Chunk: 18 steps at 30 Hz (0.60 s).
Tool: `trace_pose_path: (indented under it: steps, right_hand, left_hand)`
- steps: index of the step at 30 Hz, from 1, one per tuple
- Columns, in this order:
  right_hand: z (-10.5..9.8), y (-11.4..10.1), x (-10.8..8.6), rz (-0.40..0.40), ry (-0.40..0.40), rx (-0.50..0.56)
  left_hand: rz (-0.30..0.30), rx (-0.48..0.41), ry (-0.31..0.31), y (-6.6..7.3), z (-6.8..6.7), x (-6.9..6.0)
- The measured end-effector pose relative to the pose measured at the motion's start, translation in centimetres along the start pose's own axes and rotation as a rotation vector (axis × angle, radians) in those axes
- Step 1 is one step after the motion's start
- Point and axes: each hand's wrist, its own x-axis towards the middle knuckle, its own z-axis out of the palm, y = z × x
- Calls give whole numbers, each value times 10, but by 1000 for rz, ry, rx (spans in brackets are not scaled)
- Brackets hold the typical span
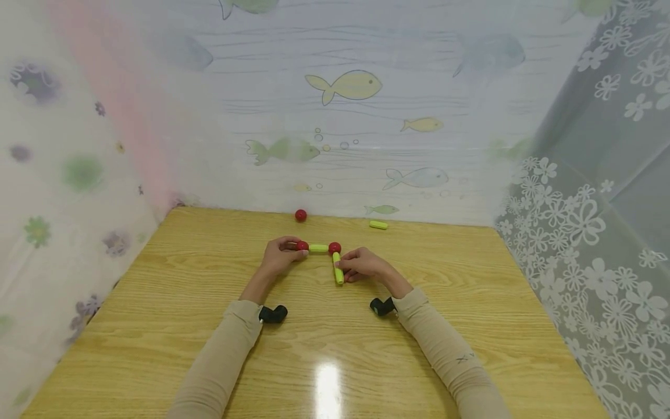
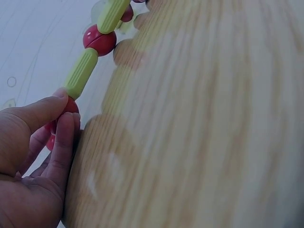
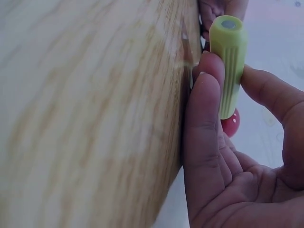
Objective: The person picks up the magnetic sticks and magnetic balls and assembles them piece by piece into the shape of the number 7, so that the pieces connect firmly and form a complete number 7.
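Ball (image 1: 300, 215) left, rod (image 1: 378, 224) right, behind joined pieces (image 1: 318, 248)

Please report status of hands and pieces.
Left hand pinching red ball. Right hand pinching lime rod, same bent chain. Spare ball, spare rod beyond, not blocking.

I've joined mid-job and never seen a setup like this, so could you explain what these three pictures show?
There is no machine: a person works with two bare hands. The head picture comes from a camera worn on the head, looking forward and down. The other two come from a camera on each wrist, probably the black pieces, each looking at that hand's work.

The left hand pinches a red end ball. A yellow-green middle rod joins it to a corner ball. The right hand pinches the outer rod, which runs from that corner back toward the person. On the table, near its far edge, lie a loose ball and a loose rod.
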Motion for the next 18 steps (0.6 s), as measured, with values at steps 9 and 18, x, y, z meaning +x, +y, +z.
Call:
trace_pose_path:
  steps: [9, 18]
  right_hand:
    - [2, 0, -5, -5, 34, -16]
    - [2, 0, -11, -20, 23, -28]
  left_hand:
    - [8, -1, 8, -1, 1, -4]
    - [11, 8, 19, 2, 5, -12]
